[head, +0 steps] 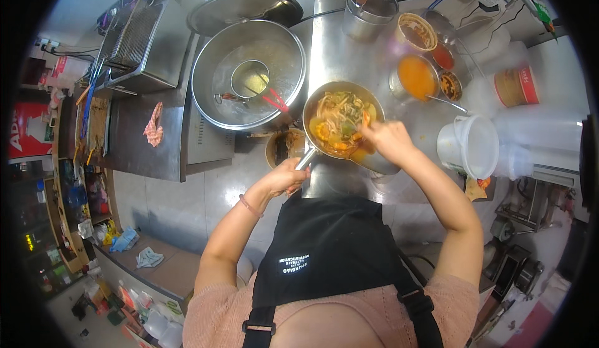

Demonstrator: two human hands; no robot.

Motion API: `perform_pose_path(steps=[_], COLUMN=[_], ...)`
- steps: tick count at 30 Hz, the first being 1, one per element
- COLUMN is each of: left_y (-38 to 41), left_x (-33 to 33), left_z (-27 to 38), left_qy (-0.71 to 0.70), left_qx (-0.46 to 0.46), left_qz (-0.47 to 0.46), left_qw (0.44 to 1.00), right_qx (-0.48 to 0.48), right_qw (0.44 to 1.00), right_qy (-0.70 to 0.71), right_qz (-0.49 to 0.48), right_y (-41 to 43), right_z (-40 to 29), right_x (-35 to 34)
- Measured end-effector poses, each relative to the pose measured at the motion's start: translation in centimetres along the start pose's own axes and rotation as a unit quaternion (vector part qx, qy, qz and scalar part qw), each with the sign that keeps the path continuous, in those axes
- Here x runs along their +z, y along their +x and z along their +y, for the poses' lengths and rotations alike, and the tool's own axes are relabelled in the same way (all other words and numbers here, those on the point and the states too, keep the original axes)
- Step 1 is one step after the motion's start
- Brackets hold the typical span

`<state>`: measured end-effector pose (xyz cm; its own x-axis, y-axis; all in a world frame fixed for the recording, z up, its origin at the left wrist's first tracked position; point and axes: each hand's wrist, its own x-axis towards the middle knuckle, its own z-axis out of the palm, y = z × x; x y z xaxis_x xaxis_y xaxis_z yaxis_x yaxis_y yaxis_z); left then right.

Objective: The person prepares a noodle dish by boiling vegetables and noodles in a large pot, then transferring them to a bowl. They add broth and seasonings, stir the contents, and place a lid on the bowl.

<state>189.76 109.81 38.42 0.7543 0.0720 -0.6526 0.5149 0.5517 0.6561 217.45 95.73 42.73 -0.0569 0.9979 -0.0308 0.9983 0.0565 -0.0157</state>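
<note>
My left hand (291, 176) is closed around the metal handle (306, 158) of a round pan (310, 100). Noodles (339, 109), greens and orange pieces in broth fill the pan. At its right-hand rim, my right hand (392, 143) reaches over the food with its fingers together. Motion blur hides whether those fingers grip a utensil. Partly beneath the pan and my right hand is a metal bowl (386, 164) with orange liquid at its left side.
A large steel pot (199, 83) of steaming liquid holds a strainer with red-handled tongs. To the right stand a pot of orange sauce (418, 77) with a ladle and a white plastic bucket (475, 147). A fryer (154, 44) and a crumpled cloth (153, 128) are at left.
</note>
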Motion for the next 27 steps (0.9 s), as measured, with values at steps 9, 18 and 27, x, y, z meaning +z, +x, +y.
perform_pose_path(steps=[9, 18, 27], left_y=[0.2, 0.1, -0.4], left_x=[0.2, 0.2, 0.1], left_z=[-0.8, -1.3, -0.7], left_qy=[0.021, 0.002, -0.018], left_qx=[0.014, 0.006, 0.031], left_qz=[0.041, 0.038, 0.073], left_qw=[0.999, 0.999, 0.997], right_qx=[0.147, 0.133, 0.146], right_qw=[0.989, 0.99, 0.987], right_qy=[-0.003, -0.034, -0.069], right_qz=[-0.026, -0.003, -0.02], right_y=[-1.2, -0.5, -1.8], right_z=[0.4, -0.1, 0.2], right_x=[2.8, 1.8, 0.2])
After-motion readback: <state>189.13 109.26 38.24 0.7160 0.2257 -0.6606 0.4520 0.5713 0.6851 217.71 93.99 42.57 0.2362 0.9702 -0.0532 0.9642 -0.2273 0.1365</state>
